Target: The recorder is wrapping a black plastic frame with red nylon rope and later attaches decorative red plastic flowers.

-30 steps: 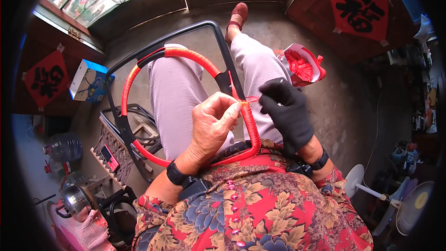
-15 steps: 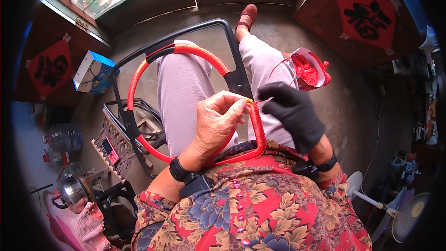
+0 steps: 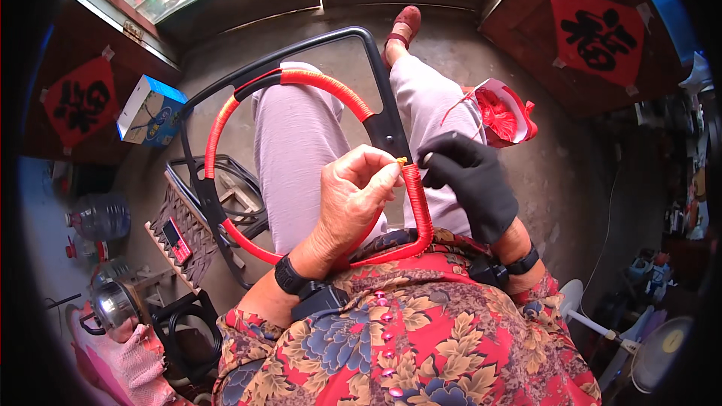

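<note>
- Here the left hand (image 3: 353, 195), bare, is pinched shut at the top of the freshly bound stretch of the ring-shaped frame (image 3: 226, 124), thumb and forefinger closed on the red cord (image 3: 416, 199) where the winding ends; a small yellowish tip shows just above the fingertips.
- The right hand (image 3: 470, 184), in a black glove, is curled against the right side of the same spot, touching the frame; whether it grips the cord itself or only steadies the frame cannot be told.
- Compared with a second ago, the two hands have come closer together and sit a little higher on the ring's right arc; the loose strand that ran between them then no longer shows as a free length.
- That reads, as a judgement, as one more turn pulled tight: the wrapped red section on the right now reaches up to the pinch, while the black bare part (image 3: 387, 128) of the frame above it remains uncovered.
- The frame lies across the person's lap, its near edge against the flowered shirt (image 3: 421, 331), its far loop over the knees.
- To the far right on the floor sits a red bag of cord (image 3: 502, 114); to the left lie a blue box (image 3: 148, 111) and a clear water bottle (image 3: 101, 216).
</note>
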The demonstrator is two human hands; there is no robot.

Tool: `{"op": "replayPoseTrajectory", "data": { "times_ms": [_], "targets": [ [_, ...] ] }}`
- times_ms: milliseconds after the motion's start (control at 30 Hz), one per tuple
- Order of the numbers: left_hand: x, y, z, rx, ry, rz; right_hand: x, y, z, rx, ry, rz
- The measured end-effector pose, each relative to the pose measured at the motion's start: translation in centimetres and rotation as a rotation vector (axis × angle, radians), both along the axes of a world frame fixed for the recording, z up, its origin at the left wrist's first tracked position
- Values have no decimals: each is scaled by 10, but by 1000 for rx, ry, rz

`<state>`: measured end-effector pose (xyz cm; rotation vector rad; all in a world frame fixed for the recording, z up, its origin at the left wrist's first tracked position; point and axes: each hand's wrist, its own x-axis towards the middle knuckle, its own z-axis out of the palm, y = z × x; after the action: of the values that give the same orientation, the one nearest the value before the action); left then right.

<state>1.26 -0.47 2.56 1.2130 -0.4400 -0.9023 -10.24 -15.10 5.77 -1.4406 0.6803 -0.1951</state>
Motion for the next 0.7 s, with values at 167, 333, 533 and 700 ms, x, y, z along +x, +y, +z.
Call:
{"op": "replayPoseTrajectory", "data": {
  "times_ms": [167, 333, 533, 700],
  "targets": [
    [0, 2, 3, 7, -55, -59, 3, 12, -8, -335, -106, 98],
    [-3, 0, -2, 13, -128, -75, 3, 14, -10, -507, -185, 95],
    [-4, 0, -5, -1, -664, 66, 1, 12, -12, -582, -117, 96],
    [-7, -2, 3, 41, -619, 93, -1, 16, -5, -691, -56, 97]
  ]
}}
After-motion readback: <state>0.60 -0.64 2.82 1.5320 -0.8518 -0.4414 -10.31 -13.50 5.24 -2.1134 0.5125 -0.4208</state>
